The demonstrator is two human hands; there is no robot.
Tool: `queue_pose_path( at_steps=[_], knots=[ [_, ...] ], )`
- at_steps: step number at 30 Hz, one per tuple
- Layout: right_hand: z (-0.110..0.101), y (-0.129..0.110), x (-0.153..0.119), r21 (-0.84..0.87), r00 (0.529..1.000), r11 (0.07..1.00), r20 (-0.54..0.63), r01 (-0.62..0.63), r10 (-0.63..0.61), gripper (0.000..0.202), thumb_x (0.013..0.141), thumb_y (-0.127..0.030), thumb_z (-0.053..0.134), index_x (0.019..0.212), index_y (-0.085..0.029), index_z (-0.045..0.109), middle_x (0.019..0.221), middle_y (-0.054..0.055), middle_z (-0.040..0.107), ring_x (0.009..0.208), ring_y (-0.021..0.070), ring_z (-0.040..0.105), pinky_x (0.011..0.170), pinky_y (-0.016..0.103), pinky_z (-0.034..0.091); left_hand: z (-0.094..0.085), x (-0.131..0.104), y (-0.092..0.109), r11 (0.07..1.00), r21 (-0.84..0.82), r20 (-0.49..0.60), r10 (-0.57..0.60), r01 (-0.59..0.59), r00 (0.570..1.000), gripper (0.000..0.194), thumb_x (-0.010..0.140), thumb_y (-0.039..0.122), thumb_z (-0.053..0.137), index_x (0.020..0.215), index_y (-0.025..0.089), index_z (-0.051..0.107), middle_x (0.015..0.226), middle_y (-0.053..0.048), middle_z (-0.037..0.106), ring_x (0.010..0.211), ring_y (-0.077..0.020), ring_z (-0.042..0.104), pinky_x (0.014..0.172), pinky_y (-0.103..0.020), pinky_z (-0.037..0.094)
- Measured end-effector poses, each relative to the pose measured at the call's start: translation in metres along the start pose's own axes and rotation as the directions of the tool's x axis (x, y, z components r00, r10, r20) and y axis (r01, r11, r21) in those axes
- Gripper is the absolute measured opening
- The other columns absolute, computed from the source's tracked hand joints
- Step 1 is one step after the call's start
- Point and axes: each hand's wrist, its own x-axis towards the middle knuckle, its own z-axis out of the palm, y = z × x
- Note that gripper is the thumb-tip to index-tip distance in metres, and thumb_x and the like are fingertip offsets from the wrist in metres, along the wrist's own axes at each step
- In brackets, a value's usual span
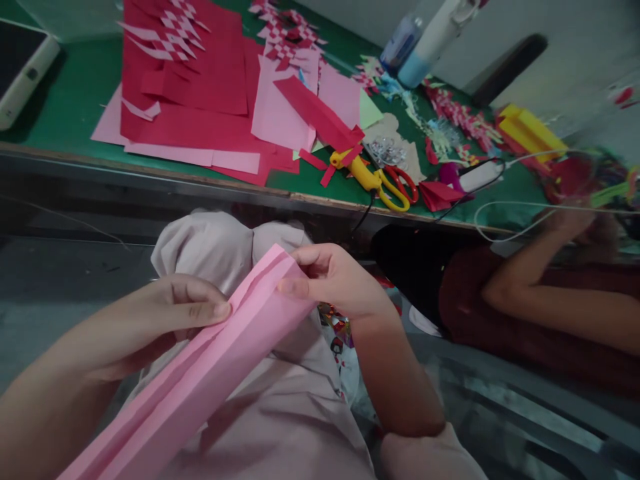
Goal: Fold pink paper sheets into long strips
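A long pink paper strip, folded lengthwise, slants across my lap and runs out of view at the lower left. My left hand pinches its left edge between thumb and fingers, partway along. At the strip's upper end, my right hand grips the paper with the thumb on top and the fingers behind it. Both hands are closed on the same strip, held above my light-coloured clothing. The folded layers show as creases along the length.
On the green table lie red paper sheets, pink sheets, woven paper pieces, yellow-handled scissors and a yellow glue gun. A co-worker's arm rests at the right. A loose white cable hangs near the edge.
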Motion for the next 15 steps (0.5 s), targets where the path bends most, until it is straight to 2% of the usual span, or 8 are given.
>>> queue_pose_path(
  at_steps=[3, 5, 9, 15],
  knots=[
    [0.001, 0.001, -0.003, 0.03, 1.0, 1.0, 0.015, -0.002, 0.001, 0.027, 0.067, -0.033, 0.083, 0.082, -0.013, 0.074, 0.076, 0.0, 0.064, 0.066, 0.0079, 0.056, 0.061, 0.018, 0.047, 0.001, -0.001, -0.005, 0.944, -0.269, 0.133, -0.159, 0.19, 0.978, 0.028, 0.054, 0.044, 0.083, 0.051, 0.021, 0.068, 0.049, 0.002, 0.057, 0.045, -0.0073, 0.045, 0.042, -0.017, 0.037],
    [0.003, 0.001, -0.004, 0.054, 1.0, 0.998, 0.018, -0.014, 0.013, 0.025, 0.066, -0.031, 0.083, 0.082, -0.013, 0.074, 0.076, 0.0, 0.065, 0.066, 0.0078, 0.056, 0.062, 0.018, 0.047, 0.001, -0.001, -0.009, 0.903, -0.351, 0.174, -0.195, 0.246, 0.965, 0.028, 0.054, 0.042, 0.086, 0.052, 0.02, 0.068, 0.05, 0.003, 0.058, 0.045, -0.0059, 0.045, 0.043, -0.016, 0.037],
    [0.004, 0.003, -0.007, 0.075, 0.998, 0.996, 0.014, -0.054, 0.053, 0.027, 0.065, -0.03, 0.084, 0.086, -0.014, 0.076, 0.078, 0.001, 0.069, 0.067, 0.0095, 0.059, 0.061, 0.019, 0.049, 0.0, 0.0, -0.017, 0.871, -0.398, 0.236, -0.205, 0.287, 0.95, 0.029, 0.058, 0.04, 0.086, 0.052, 0.018, 0.068, 0.05, 0.003, 0.058, 0.044, -0.0048, 0.045, 0.043, -0.015, 0.036],
    [0.006, 0.009, -0.009, 0.105, 0.998, 0.993, 0.016, -0.06, 0.058, 0.024, 0.066, -0.024, 0.083, 0.089, -0.017, 0.077, 0.078, 0.0, 0.07, 0.065, 0.0082, 0.06, 0.06, 0.017, 0.049, 0.006, -0.002, -0.017, 0.852, -0.441, 0.208, -0.21, 0.283, 0.955, 0.028, 0.053, 0.042, 0.087, 0.053, 0.02, 0.069, 0.05, 0.002, 0.061, 0.045, -0.0055, 0.048, 0.043, -0.016, 0.037]
  ],
)
